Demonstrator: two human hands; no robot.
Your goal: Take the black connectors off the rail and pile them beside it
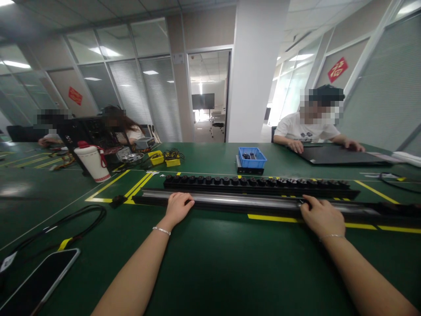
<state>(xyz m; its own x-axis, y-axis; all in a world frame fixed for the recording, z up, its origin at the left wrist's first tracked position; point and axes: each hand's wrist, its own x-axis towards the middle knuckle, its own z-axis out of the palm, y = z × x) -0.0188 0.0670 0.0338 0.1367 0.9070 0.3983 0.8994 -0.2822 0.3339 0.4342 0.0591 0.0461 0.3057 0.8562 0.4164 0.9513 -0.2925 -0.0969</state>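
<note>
A long metal rail [243,201] with a shiny grey top lies across the green table [210,263] in front of me. My left hand [177,208] rests on its left part with the fingers curled over the near edge. My right hand [320,216] grips the rail further right, fingers wrapped over its top. Just behind the rail lies a long black strip [256,185] carrying a row of several black sockets.
A blue bin [251,158] sits on a black box behind the strip. A white jug with red lid [93,162], yellow trays [164,159], a phone [39,281] and a black cable [79,221] lie at left. A person in white works at a black panel [338,154] at back right; other people sit far left.
</note>
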